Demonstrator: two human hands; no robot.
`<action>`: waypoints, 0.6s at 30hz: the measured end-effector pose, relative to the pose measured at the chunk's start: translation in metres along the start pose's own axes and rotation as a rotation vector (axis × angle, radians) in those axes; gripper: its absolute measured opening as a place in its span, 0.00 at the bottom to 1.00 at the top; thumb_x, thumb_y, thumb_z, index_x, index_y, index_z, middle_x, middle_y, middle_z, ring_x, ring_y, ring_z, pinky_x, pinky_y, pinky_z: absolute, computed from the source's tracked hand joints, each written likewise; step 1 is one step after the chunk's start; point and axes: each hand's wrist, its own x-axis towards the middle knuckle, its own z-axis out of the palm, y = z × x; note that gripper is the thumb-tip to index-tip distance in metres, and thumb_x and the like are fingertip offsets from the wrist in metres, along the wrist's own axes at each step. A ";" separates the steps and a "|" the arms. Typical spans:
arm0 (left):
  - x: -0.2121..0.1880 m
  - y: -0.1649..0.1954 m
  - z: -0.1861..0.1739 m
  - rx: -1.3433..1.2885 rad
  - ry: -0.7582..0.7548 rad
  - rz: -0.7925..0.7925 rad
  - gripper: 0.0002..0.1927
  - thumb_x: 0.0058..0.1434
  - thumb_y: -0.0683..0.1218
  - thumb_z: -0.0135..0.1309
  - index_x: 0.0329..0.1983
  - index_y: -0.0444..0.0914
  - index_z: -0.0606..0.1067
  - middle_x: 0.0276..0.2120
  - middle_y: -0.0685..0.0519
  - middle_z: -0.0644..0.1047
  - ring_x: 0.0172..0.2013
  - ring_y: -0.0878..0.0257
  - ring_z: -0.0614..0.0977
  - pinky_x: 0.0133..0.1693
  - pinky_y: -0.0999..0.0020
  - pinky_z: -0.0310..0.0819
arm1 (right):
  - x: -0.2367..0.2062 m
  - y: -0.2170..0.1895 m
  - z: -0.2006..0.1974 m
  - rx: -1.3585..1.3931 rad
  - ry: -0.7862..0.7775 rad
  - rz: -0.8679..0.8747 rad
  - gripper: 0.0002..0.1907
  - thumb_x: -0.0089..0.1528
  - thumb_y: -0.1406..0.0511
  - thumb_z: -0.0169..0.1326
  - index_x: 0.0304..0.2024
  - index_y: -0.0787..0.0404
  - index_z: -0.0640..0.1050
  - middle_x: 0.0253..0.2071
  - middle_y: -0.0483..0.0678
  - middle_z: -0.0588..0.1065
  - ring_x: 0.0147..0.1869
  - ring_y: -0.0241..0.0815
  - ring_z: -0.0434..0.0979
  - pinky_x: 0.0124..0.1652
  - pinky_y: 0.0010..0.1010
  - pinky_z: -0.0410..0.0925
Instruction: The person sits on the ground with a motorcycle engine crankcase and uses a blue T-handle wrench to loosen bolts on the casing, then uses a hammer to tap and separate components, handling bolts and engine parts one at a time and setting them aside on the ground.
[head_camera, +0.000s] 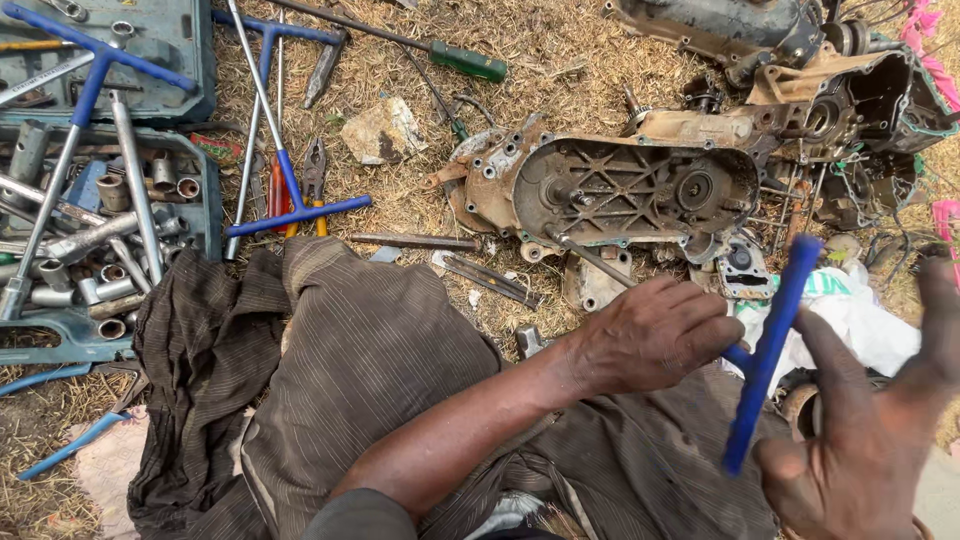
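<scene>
Head view: your left hand (655, 335) is closed around the shaft of the blue T-handle wrench (768, 350) at centre right, steadying it so its tip seats in the engine case (630, 190) lying open-side up on the dry grass (400, 70). Your right hand (860, 440), lower right, is spread open against the crossbar, apparently to spin it; spare sockets wait in the tool tray (90, 250) at left, within reach.

- Ground (560, 40): bare earth covered with dry straw; outdoor setting, no walls or furniture.
- Light: even daylight, soft shadows.
- Dark striped cloth (360, 340): spread over the ground in the foreground.
- Open blue tool case (205, 200): lies at the left on the straw.
</scene>
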 end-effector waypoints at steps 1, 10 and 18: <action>0.000 0.000 -0.002 0.028 -0.015 0.024 0.15 0.69 0.48 0.57 0.53 0.41 0.68 0.42 0.52 0.74 0.41 0.58 0.79 0.42 0.61 0.73 | -0.003 0.004 -0.002 -0.007 -0.008 -0.141 0.29 0.65 0.43 0.45 0.58 0.54 0.75 0.63 0.62 0.66 0.71 0.64 0.57 0.68 0.54 0.51; -0.002 -0.025 -0.027 0.176 -0.007 -0.140 0.19 0.66 0.41 0.51 0.59 0.33 0.68 0.44 0.44 0.76 0.47 0.51 0.81 0.50 0.54 0.77 | -0.003 0.059 0.045 0.491 0.276 0.457 0.20 0.71 0.66 0.53 0.64 0.67 0.71 0.63 0.56 0.73 0.68 0.48 0.72 0.67 0.37 0.67; -0.004 -0.031 -0.043 0.179 -0.197 -0.261 0.10 0.63 0.40 0.55 0.47 0.35 0.74 0.40 0.46 0.81 0.46 0.51 0.84 0.47 0.55 0.79 | -0.035 0.048 0.180 0.900 0.510 0.198 0.20 0.69 0.75 0.60 0.63 0.69 0.73 0.59 0.56 0.74 0.61 0.44 0.76 0.63 0.32 0.71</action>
